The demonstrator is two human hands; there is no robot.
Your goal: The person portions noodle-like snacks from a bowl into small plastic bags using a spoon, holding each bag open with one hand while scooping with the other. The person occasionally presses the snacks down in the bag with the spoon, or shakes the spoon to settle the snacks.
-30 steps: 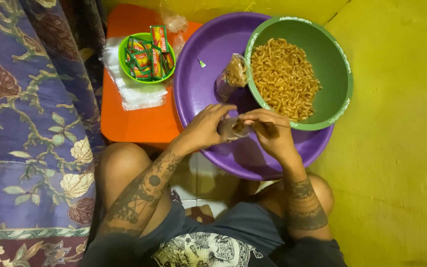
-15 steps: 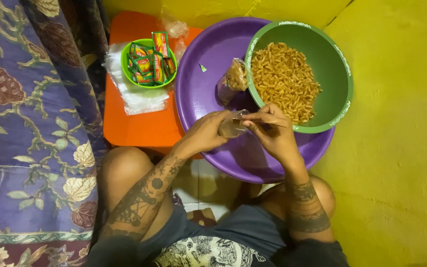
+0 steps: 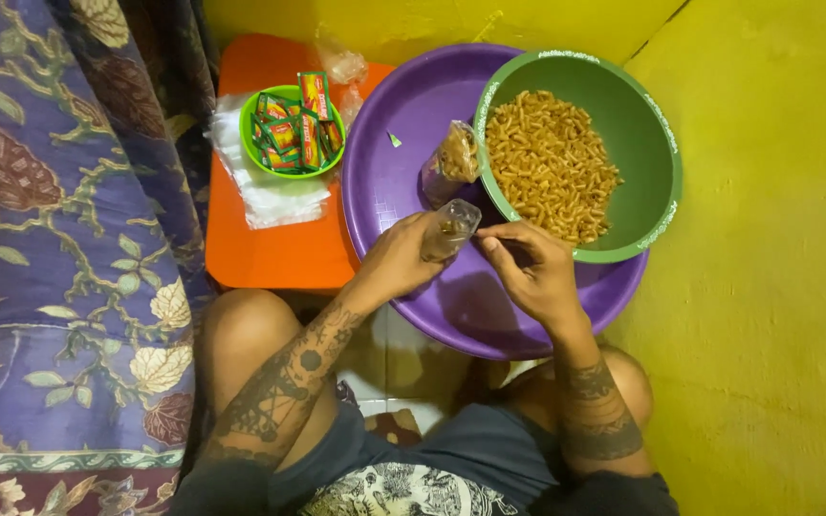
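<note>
Both tattooed forearms reach forward from the bent knees, and the hands meet over the near part of the purple basin point(image 3: 489, 315). The left hand point(image 3: 402, 260) is curled closed, fingers gripping. The right hand point(image 3: 528, 272) sits just beside it, fingertips pinched together.

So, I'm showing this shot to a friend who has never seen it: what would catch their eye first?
Probably the green bowl heaped with golden fried snacks, sitting in a big purple basin at centre. Just below, the left hand holds a small clear bag while the right hand pinches beside it.
</note>
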